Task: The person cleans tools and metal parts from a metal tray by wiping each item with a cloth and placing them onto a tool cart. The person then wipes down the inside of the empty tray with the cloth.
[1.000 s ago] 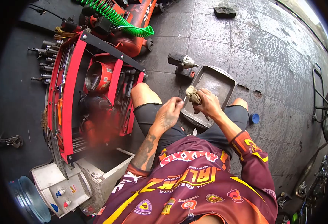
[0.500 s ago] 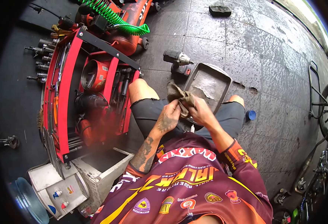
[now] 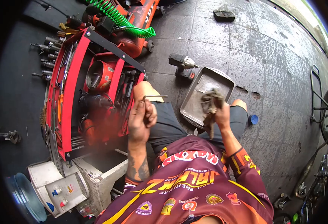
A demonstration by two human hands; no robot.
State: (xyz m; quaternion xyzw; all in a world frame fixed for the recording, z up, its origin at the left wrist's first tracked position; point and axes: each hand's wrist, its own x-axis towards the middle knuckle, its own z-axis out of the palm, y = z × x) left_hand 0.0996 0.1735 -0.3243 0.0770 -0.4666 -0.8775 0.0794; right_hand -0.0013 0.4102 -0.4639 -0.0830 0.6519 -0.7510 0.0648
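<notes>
Pinched in the fingers of my left hand is a thin L-shaped hex key, its long arm pointing right above my left thigh. My right hand is closed on a crumpled, dirty grey-brown rag, which hangs down over the near right part of a metal tray. The tray lies on the floor between my knees. Just beyond its far left corner rests a cordless impact wrench.
At my left stands a red tool cart with a round red tin and tools. Behind it are an orange compressor and a green coiled hose. A blue cap lies right of my knee; motorcycle parts line the right edge.
My hands, together at the rag before, are now apart. The left has moved left and shows the hex key; the right has carried the rag to the right.
</notes>
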